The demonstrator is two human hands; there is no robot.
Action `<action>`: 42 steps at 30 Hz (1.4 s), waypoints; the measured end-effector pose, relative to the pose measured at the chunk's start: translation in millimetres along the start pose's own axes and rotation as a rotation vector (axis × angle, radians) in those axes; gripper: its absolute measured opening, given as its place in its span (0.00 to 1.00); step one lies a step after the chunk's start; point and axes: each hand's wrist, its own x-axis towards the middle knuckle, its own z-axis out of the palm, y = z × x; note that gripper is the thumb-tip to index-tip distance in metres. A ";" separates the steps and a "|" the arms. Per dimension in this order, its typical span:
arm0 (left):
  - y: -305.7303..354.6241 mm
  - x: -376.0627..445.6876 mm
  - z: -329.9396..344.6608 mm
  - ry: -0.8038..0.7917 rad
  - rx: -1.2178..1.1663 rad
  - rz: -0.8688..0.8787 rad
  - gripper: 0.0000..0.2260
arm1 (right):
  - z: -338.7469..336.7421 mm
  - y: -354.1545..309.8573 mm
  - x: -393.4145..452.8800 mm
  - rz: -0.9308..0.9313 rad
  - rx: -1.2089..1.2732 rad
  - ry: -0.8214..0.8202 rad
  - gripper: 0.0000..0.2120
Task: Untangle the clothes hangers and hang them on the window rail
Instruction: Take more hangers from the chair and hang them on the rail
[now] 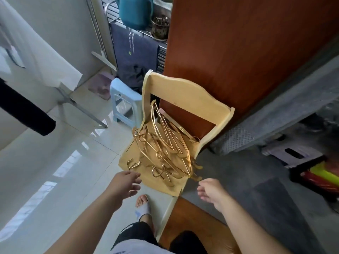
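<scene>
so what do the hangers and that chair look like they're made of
The hangers look like thin metal with a shiny gold finish: they glint and reflect light. The chair seems pale, smooth-finished wood, possibly painted; grain is not clear.

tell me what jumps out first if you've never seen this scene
A tangled heap of gold hangers lies on the seat of a small pale wooden chair in the middle of the view, against a reddish-brown panel. Both hands reach toward it with nothing in them: the left hand near the seat's front left corner, the right hand near its front right.
</scene>
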 end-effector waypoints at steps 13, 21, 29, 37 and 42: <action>44.6 108.2 87.3 0.131 -0.029 -0.112 0.09 | 3.0 -70.6 181.4 0.052 -0.150 -0.150 0.09; 11.8 150.1 116.8 0.265 -0.211 -0.208 0.09 | 49.8 -157.0 336.9 -0.158 -0.384 -0.048 0.32; -6.2 175.9 118.2 0.281 -0.189 -0.264 0.10 | 72.5 -165.5 371.7 -0.317 -0.646 0.153 0.12; -0.4 171.3 119.4 0.189 -0.190 -0.199 0.09 | 55.5 -159.0 328.3 -0.425 -0.336 0.170 0.21; -4.3 162.6 111.0 0.176 -0.199 -0.221 0.10 | 55.3 -135.2 285.5 -0.412 0.004 0.188 0.19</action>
